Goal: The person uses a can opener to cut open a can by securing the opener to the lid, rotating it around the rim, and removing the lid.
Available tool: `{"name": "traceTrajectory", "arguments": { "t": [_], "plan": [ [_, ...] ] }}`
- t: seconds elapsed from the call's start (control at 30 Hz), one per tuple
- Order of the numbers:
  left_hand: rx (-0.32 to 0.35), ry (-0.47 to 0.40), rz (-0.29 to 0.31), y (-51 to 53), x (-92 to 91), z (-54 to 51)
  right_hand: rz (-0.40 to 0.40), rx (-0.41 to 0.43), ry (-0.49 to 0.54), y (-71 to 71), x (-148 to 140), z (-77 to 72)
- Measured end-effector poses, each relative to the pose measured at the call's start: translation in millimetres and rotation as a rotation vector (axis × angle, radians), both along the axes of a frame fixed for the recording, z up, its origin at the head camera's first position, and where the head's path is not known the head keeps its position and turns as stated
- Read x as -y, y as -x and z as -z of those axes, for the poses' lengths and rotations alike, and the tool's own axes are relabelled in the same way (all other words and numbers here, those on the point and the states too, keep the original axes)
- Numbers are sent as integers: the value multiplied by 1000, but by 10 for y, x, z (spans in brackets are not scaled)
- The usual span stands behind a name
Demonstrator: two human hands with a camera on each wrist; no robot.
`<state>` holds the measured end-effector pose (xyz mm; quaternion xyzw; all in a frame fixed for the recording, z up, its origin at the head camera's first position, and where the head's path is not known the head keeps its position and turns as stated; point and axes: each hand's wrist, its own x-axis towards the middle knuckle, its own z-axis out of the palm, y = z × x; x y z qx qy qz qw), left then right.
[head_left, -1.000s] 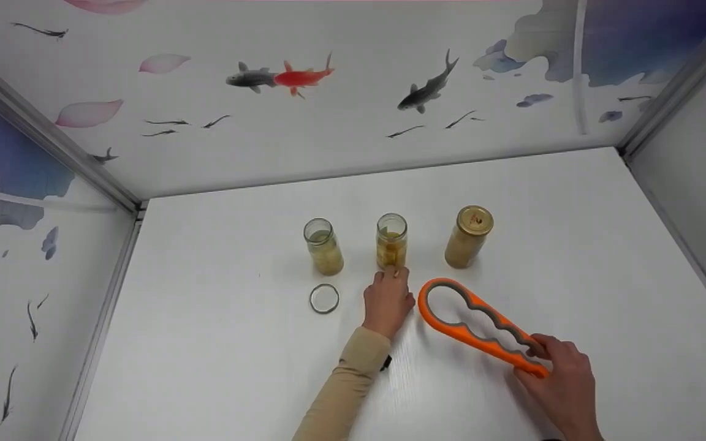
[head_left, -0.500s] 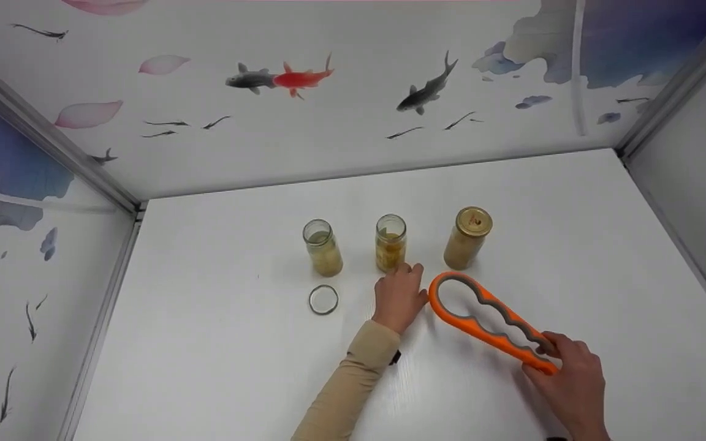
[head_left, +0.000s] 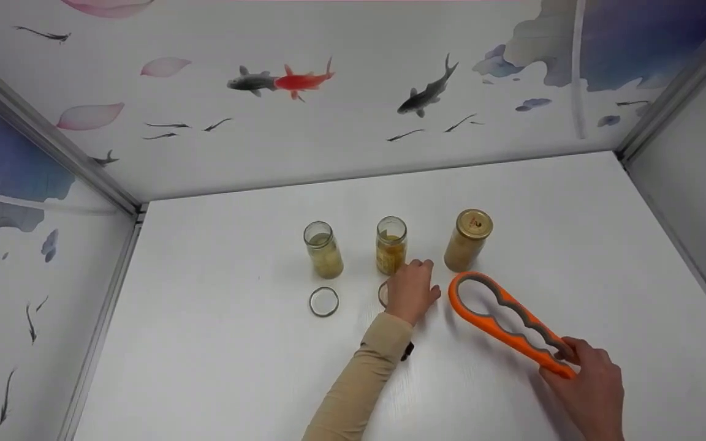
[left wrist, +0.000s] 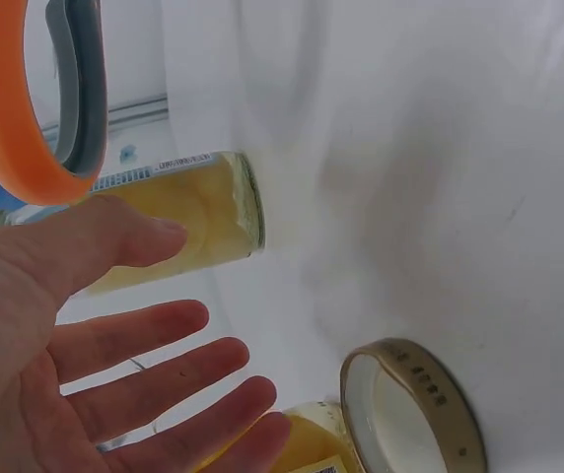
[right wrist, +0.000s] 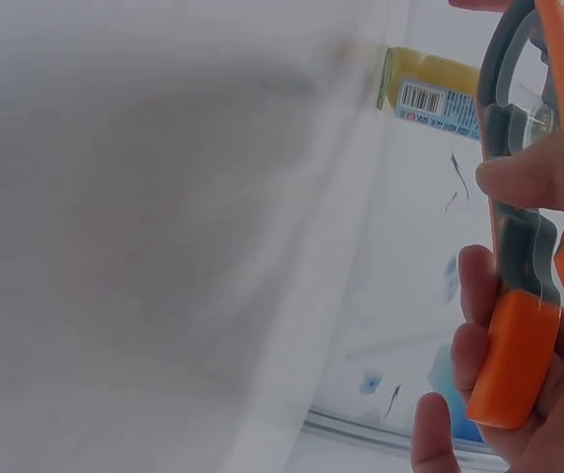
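My right hand (head_left: 592,383) grips the handle ends of an orange jar opener (head_left: 500,327) with a grey wavy inner edge, held above the table. My left hand (head_left: 413,291) has its fingers spread and holds nothing; in the left wrist view it hovers near a lid (left wrist: 420,404) lying with its hollow side showing. In the head view that hand partly covers the lid. Just beyond it stands an open glass jar (head_left: 391,250) of yellow contents. To the right is a jar with a gold lid on (head_left: 469,239), close to the opener's loop.
Another open jar (head_left: 325,252) stands at the left of the row, with a second lid (head_left: 324,301) lying in front of it. All rest on a white table (head_left: 206,343), enclosed by panels (head_left: 353,135) printed with fish.
My left hand has moved right, away from in front of the middle jar, and a lid now shows beside it. My right hand has shifted right with the jar opener.
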<state>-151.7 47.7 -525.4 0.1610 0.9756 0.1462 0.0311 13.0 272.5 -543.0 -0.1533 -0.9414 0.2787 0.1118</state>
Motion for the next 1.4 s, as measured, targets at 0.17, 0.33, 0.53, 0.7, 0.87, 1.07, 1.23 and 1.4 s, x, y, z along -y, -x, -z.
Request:
{"name": "traceTrajectory", "arguments": {
  "t": [0.17, 0.33, 0.53, 0.7, 0.87, 1.07, 1.23, 1.4],
  "plan": [
    [33, -73, -24, 70, -119, 2, 50, 51, 13, -11, -15, -10],
    [72, -224, -84, 128, -255, 13, 98, 74, 34, -23, -46, -40],
    [122, -451, -148, 195, -363, 55, 164, 103, 53, -16, -94, -59],
    [170, -593, -204, 223, -418, 143, 210, 119, 78, -23, -127, -56],
    [168, -705, -234, 280, -514, 258, 220, 108, 102, -26, -180, -44],
    [166, -795, -244, 351, -600, 370, 235, 127, 111, -1, -196, -37],
    [146, -880, -202, 383, -613, 447, 244, 123, 111, 23, -183, -40],
    [150, -907, -198, 388, -610, 453, 239, 120, 104, 61, -172, -56]
  ]
}}
